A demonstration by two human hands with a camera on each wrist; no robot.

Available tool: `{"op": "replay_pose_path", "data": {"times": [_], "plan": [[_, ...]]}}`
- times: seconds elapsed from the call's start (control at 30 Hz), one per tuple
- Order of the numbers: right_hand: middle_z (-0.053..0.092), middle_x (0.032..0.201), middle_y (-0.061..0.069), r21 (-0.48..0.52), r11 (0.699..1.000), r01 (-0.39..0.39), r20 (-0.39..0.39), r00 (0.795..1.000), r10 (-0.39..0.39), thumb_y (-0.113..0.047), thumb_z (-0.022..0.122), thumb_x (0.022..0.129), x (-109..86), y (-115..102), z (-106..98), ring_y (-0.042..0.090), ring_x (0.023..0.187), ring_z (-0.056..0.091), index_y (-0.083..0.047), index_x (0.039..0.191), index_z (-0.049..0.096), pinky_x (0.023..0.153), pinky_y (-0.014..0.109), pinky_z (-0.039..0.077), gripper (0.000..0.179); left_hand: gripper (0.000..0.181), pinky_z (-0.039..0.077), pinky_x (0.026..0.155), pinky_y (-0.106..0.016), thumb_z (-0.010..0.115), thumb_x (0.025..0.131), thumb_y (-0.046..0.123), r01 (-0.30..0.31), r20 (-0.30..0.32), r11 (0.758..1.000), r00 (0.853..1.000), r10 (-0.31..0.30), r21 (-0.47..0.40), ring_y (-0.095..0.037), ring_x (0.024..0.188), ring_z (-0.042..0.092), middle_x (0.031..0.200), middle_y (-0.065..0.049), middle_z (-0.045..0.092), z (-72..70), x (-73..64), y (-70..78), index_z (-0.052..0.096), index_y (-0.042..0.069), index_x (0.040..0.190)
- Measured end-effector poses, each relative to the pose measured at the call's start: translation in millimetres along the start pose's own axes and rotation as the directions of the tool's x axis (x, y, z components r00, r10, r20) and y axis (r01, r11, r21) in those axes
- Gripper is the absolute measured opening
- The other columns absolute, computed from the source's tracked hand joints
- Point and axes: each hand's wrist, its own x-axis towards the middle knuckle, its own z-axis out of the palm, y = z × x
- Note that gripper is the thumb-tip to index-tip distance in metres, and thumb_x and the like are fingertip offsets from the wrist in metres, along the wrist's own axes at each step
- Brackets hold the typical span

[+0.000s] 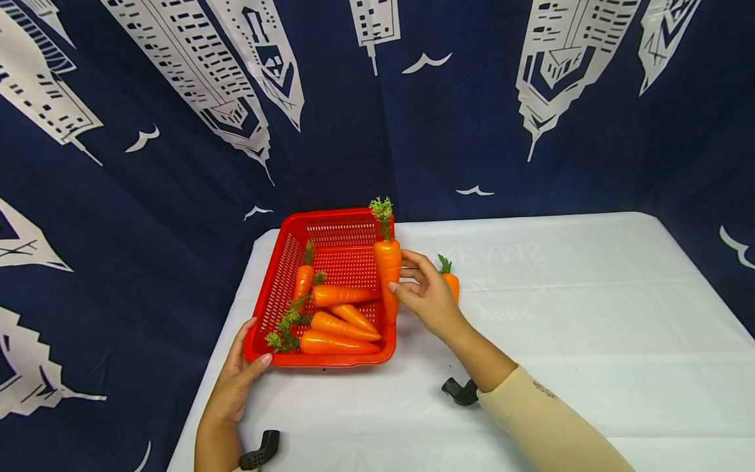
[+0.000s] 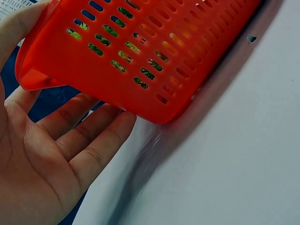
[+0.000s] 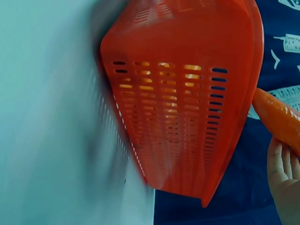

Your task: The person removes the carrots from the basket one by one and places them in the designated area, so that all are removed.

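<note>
On white tabletop (image 1: 578,314), pinching a carrot (image 1: 387,259) tip-down in the right grip (image 1: 432,298) over the right rim of a red basket (image 1: 330,360), held near-left by the left grip (image 1: 232,383).

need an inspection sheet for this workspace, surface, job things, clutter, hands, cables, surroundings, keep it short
Surface: white cloth with faint lettering.
Job's things: red basket with five carrots visible inside; held carrot upright, leaves up, at its right rim, contact unclear; spare carrot on the cloth, partly hidden behind the right hand.
Clutter: dark speck on the cloth beside the basket, too small to identify.
Hands: left hand grips the basket's near left corner; right hand holds the carrot by its side; black piece near each wrist.
Cables: nothing seen.
Surroundings: dark blue fabric printed with white upside-down buildings and bird shapes.
</note>
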Motion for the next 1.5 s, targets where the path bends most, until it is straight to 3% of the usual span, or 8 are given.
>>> {"op": "replay_pose_path", "data": {"times": [0.43,0.6,0.8,1.2,1.5], "plan": [[0.052,0.136,0.013,-0.021,0.999,-0.031,-0.082,0.996,0.030,-0.003,0.068,0.093,-9.1,6.7,-23.6,0.012,0.114,0.061,-0.007,0.148,0.044,0.091,0.020,0.056,0.060,0.078,0.046,0.101,-0.011,0.061,0.097,0.002,-0.015,0.010,1.000,1.000,0.015,0.003,0.005,0.130,0.046,0.165,-0.012,0.016,-2.4,1.2,-2.7,0.021,0.025,0.160],[0.052,0.137,0.012,-0.058,0.995,-0.077,-0.125,0.990,0.069,-0.004,0.067,0.094,-13.4,12.2,-35.3,0.009,0.113,0.061,-0.009,0.149,0.043,0.090,0.018,0.055,0.060,0.078,0.046,0.101,-0.011,0.061,0.097,0.002,-0.007,0.008,1.000,1.000,0.007,0.003,0.005,0.130,0.046,0.165,-0.011,0.015,-2.8,1.0,-2.1,0.021,0.026,0.160],[0.053,0.139,0.010,-0.089,0.981,-0.174,-0.188,0.970,0.155,-0.011,0.067,0.096,-18.2,20.1,-48.7,0.008,0.113,0.060,-0.013,0.150,0.043,0.090,0.016,0.052,0.059,0.078,0.046,0.100,-0.011,0.061,0.097,0.002,-0.015,0.009,1.000,1.000,0.015,-0.001,0.007,0.129,0.047,0.165,-0.013,0.015,-2.5,-0.3,-0.4,0.021,0.025,0.160],[0.049,0.134,0.000,-0.085,0.951,-0.297,-0.288,0.921,0.262,-0.017,0.065,0.098,-29.6,33.3,-71.1,0.004,0.113,0.058,-0.015,0.150,0.043,0.085,0.015,0.053,0.057,0.078,0.046,0.101,-0.012,0.061,0.097,0.004,-0.011,0.019,1.000,1.000,0.011,0.009,0.004,0.131,0.046,0.166,-0.013,0.014,-3.2,2.0,-2.3,0.021,0.027,0.160],[0.049,0.133,0.002,-0.085,0.941,-0.327,-0.328,0.901,0.284,-0.016,0.064,0.098,-38.3,41.5,-85.8,-0.003,0.105,0.061,-0.008,0.151,0.040,0.083,0.014,0.054,0.058,0.079,0.046,0.101,-0.011,0.062,0.097,0.004,0.003,0.012,1.000,1.000,-0.003,0.010,0.004,0.131,0.045,0.166,-0.012,0.013,-1.7,2.2,-0.9,0.021,0.028,0.160]]}}
